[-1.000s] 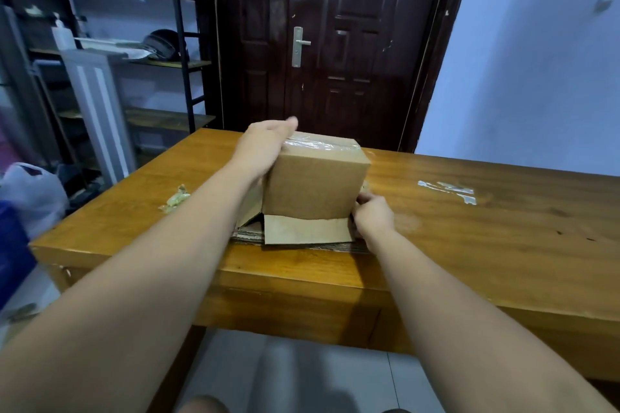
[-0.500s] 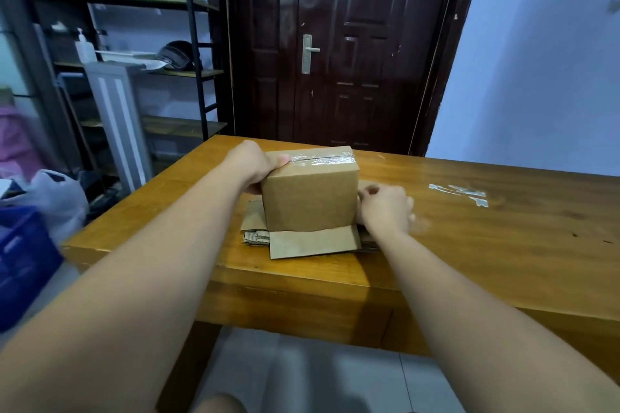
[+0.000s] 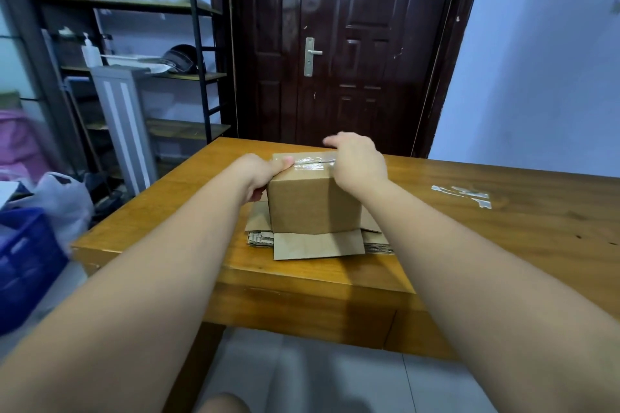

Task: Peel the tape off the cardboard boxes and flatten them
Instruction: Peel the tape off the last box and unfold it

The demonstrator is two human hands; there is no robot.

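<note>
A small brown cardboard box (image 3: 312, 204) stands upright on a stack of flattened cardboard (image 3: 258, 238) near the front left of the wooden table (image 3: 469, 245). Clear tape (image 3: 310, 160) runs along the seam on the box's top. My left hand (image 3: 261, 174) grips the box's upper left edge, thumb on the top near the tape's end. My right hand (image 3: 357, 161) rests on the top right corner, fingers spread over the far edge. The box's bottom flaps lie open, one flap (image 3: 318, 245) spread flat toward me.
Peeled tape strips (image 3: 463, 194) lie on the table to the right. A dark door (image 3: 335, 43) stands behind the table. Metal shelving (image 3: 134, 43) fills the left, with a blue crate (image 3: 23, 265) and a white plastic bag (image 3: 63, 198) on the floor beside the table.
My right hand has risen from the box's lower right side to its top right corner. My left hand has slid down to the upper left edge. The box has been squared up on the stack.
</note>
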